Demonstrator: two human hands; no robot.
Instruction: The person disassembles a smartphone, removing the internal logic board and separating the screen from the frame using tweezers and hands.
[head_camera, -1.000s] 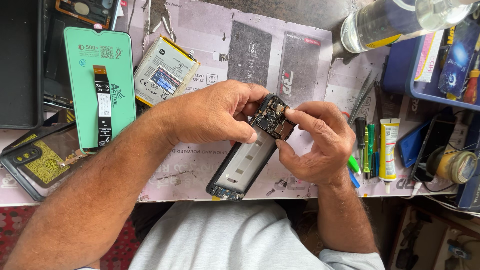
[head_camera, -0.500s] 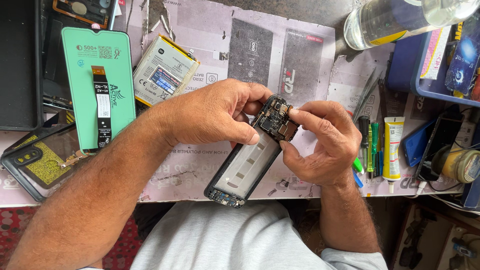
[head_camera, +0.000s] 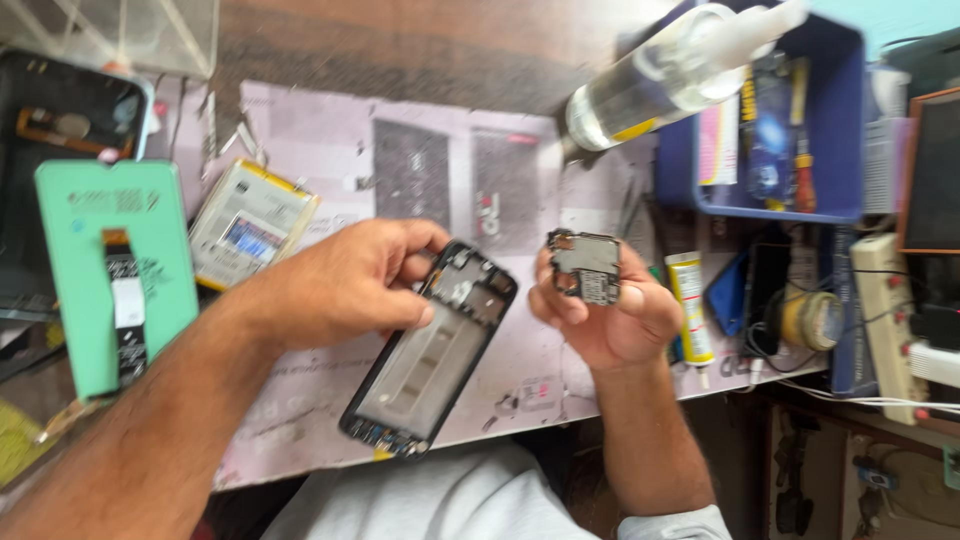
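Head view: left hand grips phone frame above work mat. Right hand pinches circuit board, clear of frame. Step looks like board removal; board needs safe resting spot next.

I get even, soft daylight with only faint shadows under both hands. Motion blur smears the whole view, worst above the right hand, where the clear plastic bottle streaks. The grey paper-covered worktop beyond the left hand looks washed out and soft.
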